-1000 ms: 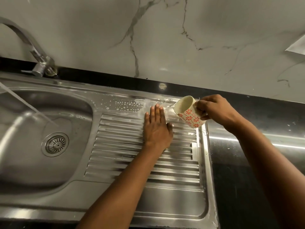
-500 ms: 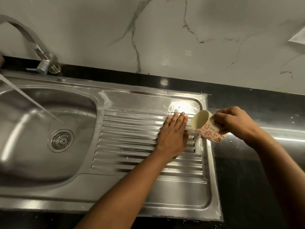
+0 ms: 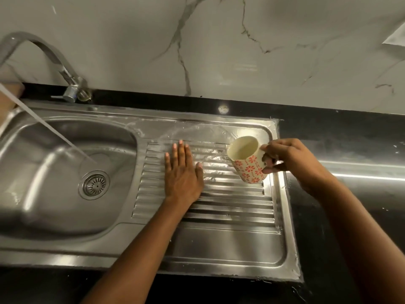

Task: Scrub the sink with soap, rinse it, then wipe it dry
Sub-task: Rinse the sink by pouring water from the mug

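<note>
The steel sink (image 3: 65,244) has a basin on the left with a round drain (image 3: 94,184) and a ribbed drainboard (image 3: 230,207) on the right. My left hand (image 3: 182,174) lies flat with straight fingers on the wet ribs of the drainboard. My right hand (image 3: 291,159) grips a cream mug with red flowers (image 3: 247,160) by its handle, tilted with its mouth toward the left hand, above the drainboard's far right. A film of water spreads over the drainboard's far part. A stream of water (image 3: 48,130) falls slantwise into the basin.
The curved tap (image 3: 54,60) stands at the back left on the black counter (image 3: 350,137), which runs behind and to the right of the sink. A marble wall (image 3: 219,40) rises behind. A brown object (image 3: 8,99) shows at the left edge.
My left hand slid along the ribs to the right, then back left. My right hand with the tilted mug shifted toward the drainboard's right edge. The soap foam at the drainboard's far edge has washed away.
</note>
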Demonstrator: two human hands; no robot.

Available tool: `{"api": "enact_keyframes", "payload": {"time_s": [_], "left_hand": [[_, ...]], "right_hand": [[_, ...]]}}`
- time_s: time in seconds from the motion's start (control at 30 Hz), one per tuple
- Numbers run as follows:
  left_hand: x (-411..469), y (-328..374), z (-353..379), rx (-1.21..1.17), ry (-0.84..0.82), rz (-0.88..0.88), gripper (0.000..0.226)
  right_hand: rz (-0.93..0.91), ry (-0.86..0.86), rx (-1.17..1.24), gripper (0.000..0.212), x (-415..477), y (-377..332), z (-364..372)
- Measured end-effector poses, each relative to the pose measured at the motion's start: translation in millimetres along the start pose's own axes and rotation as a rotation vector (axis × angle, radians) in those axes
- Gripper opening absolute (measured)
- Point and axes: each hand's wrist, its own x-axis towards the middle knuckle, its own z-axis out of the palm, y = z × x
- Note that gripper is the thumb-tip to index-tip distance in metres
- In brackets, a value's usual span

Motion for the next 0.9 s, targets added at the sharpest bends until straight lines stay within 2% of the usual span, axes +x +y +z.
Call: {"api": "enact_keyframes", "payload": {"time_s": [0.07, 0.17, 0.27, 0.37, 0.53, 0.7, 0.77, 0.9], "left_hand": [[-15, 21, 2, -0.024, 0.001, 0.091, 0.072], [-37, 68, 11, -0.109, -0.022, 0.325, 0.069], [-51, 106, 25, -0.142, -0.083, 0.518, 0.066], [-58, 112, 37, -0.108, -0.094, 0.583, 0.064], [-56, 81, 33, -0.066, -0.054, 0.507, 0.062], [-63, 18, 15, -0.035, -0.035, 0.293, 0.062], [-66, -10, 10, -0.023, -0.040, 0.185, 0.063], [-67, -56, 1, 0.032, -0.040, -0.010, 0.069]], "right_hand": [[0.017, 0.022, 0.010, 0.034, -10, 5, -8], [0.057, 0.064, -0.079, 0.034, -25, 11, -21], [0.083, 0.089, -0.290, 0.027, -35, 16, -26], [0.066, 0.117, -0.585, 0.023, -37, 20, -20], [-0.014, 0.091, -0.754, 0.027, -31, 16, 10], [-0.132, 0.041, -0.774, 0.034, -28, 13, 40], [-0.130, 0.025, -0.629, 0.035, -29, 14, 41], [-0.006, -0.005, -0.104, 0.034, -40, 19, 28]]}}
